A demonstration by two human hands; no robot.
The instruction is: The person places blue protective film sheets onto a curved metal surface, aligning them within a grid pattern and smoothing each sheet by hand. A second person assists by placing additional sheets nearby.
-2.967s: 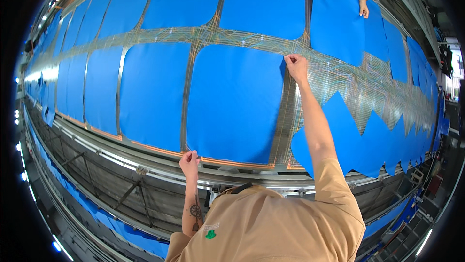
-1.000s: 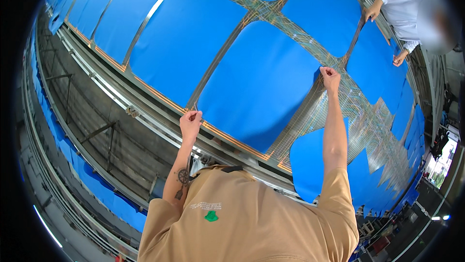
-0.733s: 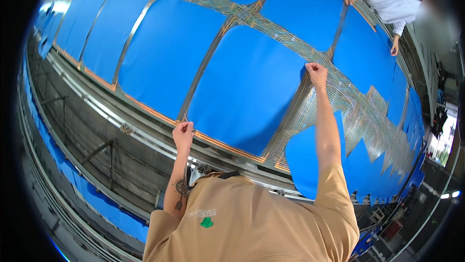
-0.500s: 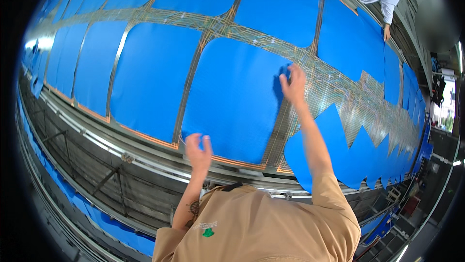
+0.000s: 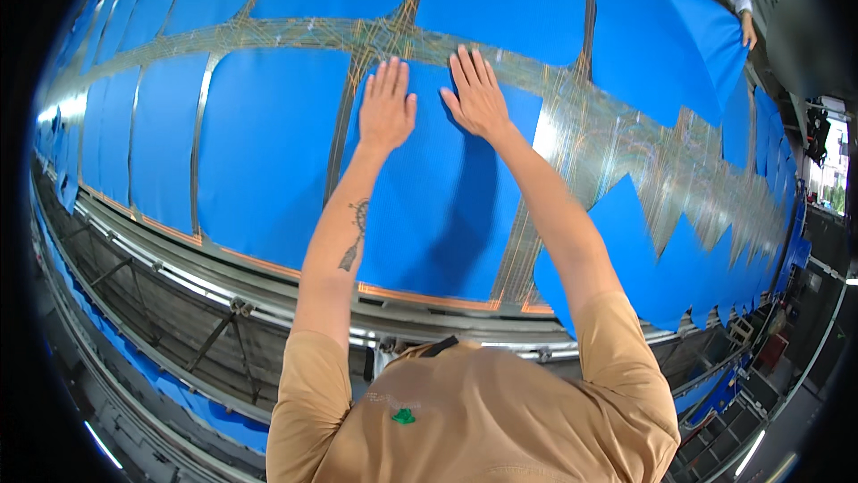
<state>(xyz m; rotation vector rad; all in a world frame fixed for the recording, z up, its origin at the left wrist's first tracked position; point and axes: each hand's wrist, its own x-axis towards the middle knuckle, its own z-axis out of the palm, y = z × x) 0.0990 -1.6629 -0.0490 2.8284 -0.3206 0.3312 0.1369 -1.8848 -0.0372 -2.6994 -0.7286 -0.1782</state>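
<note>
A blue sheet panel (image 5: 429,224) with rounded far corners lies flat on the long table in front of me. My left hand (image 5: 387,112) rests palm down near its far left corner, fingers stretched out. Close to the far edge, my right hand (image 5: 478,99) also lies flat, fingers spread and tips reaching the bare strip. Neither hand grips anything. Thin coloured lines criss-cross the bare table surface (image 5: 518,67) between the panels.
More blue panels line both sides, such as one at left (image 5: 259,143). To the right lie overlapping pieces with pointed corners (image 5: 626,242). Across the table a co-worker's hand (image 5: 749,29) holds a lifted blue sheet (image 5: 710,32). A metal rail (image 5: 286,313) runs along the near edge.
Both my hands have moved to the panel's far edge, the left from the near left corner, the right from the right side. The co-worker has lifted a sheet's corner.
</note>
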